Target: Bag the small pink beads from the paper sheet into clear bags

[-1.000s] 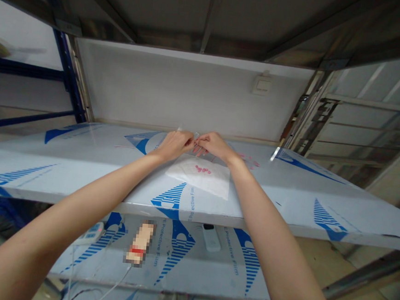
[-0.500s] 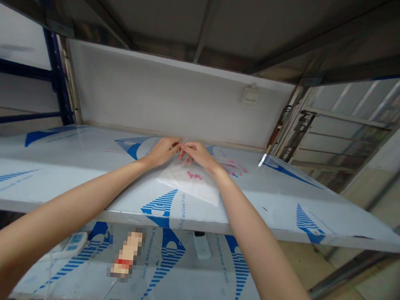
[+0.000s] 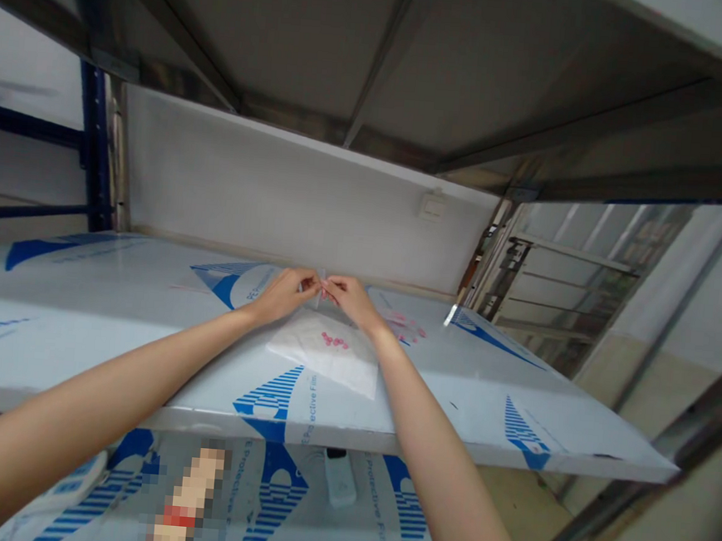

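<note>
My left hand point(image 3: 288, 294) and my right hand point(image 3: 345, 298) meet over the back half of the shelf, fingertips pinched close together. Between them is a small clear plastic bag point(image 3: 321, 277), thin and upright; its lower part is hard to make out. Just in front of the hands, a white translucent sheet point(image 3: 353, 374) lies flat on the shelf. Several small pink-red pieces point(image 3: 334, 341) are clustered on it. Beyond my right wrist lies a spread of pink pieces in clear plastic point(image 3: 406, 327).
The shelf point(image 3: 203, 375) is covered in blue-printed protective film. An upper shelf point(image 3: 292, 40) hangs overhead, with metal posts at both sides. On the lower shelf are a white device point(image 3: 339, 479), another white device point(image 3: 73, 481) and a blurred-out object point(image 3: 190, 499).
The view has shifted, so the shelf sits lower and further left. My fingers, more bunched before, now pinch the clear bag from both sides. The pink-red pieces stay on the sheet.
</note>
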{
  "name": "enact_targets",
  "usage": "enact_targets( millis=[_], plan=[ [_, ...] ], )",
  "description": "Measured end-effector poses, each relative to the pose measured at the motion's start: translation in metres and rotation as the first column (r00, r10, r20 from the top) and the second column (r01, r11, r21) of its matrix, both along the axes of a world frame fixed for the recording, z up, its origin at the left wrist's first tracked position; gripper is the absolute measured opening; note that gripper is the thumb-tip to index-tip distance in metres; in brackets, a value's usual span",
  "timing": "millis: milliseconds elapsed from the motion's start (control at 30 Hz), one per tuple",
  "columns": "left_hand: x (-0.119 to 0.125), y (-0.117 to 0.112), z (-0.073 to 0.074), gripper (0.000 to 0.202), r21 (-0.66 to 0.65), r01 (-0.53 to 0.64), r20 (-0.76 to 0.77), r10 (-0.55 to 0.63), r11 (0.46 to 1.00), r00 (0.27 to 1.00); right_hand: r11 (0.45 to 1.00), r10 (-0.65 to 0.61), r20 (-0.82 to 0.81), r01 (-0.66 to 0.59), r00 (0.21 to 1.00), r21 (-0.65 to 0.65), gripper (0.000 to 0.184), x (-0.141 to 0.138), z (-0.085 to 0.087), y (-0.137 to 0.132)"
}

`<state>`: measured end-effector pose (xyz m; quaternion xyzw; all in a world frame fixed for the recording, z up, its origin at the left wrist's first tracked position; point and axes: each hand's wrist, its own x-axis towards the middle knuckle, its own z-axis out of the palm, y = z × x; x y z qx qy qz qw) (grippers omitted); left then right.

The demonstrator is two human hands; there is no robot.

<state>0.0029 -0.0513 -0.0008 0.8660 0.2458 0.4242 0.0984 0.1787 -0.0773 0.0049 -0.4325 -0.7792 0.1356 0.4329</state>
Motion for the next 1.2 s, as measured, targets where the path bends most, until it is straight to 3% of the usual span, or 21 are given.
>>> enact_targets(
  millis=[167,300,467,567,700,833,900,1000,1100,1200],
  plan=[
    [0.007,-0.015,0.003,0.025,0.134,-0.247,0.059,0.241,0.960,0.969,0.998,-0.024,0.004,0.024,1.000,0.058,0.033,-0.006,0.007,-0.005],
    [0.010,-0.019,0.003,0.029,0.195,-0.334,0.030,0.335,0.922,0.942,0.994,-0.043,0.023,0.040,0.999,0.097,0.033,-0.007,0.007,-0.005],
    [0.003,-0.009,0.003,0.019,0.270,-0.472,0.030,0.482,0.839,0.875,0.974,-0.177,0.085,0.162,0.980,0.157,0.029,0.002,0.001,-0.005],
    [-0.001,-0.008,0.004,0.019,0.336,-0.432,-0.041,0.472,0.837,0.881,0.949,-0.263,0.121,0.233,0.957,0.212,0.027,0.004,-0.001,-0.007],
    [-0.001,-0.012,0.005,0.014,0.484,-0.275,0.007,0.311,0.831,0.950,0.938,-0.266,0.070,0.242,0.961,0.248,0.011,0.001,-0.001,-0.010],
    [0.002,-0.007,0.002,0.064,0.568,-0.121,-0.013,0.156,0.814,0.988,0.971,-0.202,-0.012,0.202,0.979,0.132,0.010,0.002,0.001,-0.013],
    [0.001,0.000,0.001,0.075,0.580,-0.046,-0.113,0.137,0.813,0.984,0.986,-0.156,-0.022,0.157,0.987,0.061,0.009,0.003,0.001,-0.013],
    [-0.004,0.007,0.000,0.071,0.561,0.053,-0.265,0.118,0.826,0.957,0.991,-0.136,-0.040,0.136,0.990,-0.007,0.007,0.005,-0.002,-0.010],
    [-0.007,0.009,0.002,0.073,0.557,0.053,-0.285,0.131,0.829,0.949,0.987,-0.157,-0.062,0.153,0.986,-0.057,0.007,0.006,-0.006,-0.007],
    [-0.008,0.006,0.005,0.081,0.571,0.030,-0.272,0.154,0.820,0.950,0.990,-0.103,-0.094,0.093,0.990,-0.102,0.010,0.005,-0.006,-0.007]
  ],
)
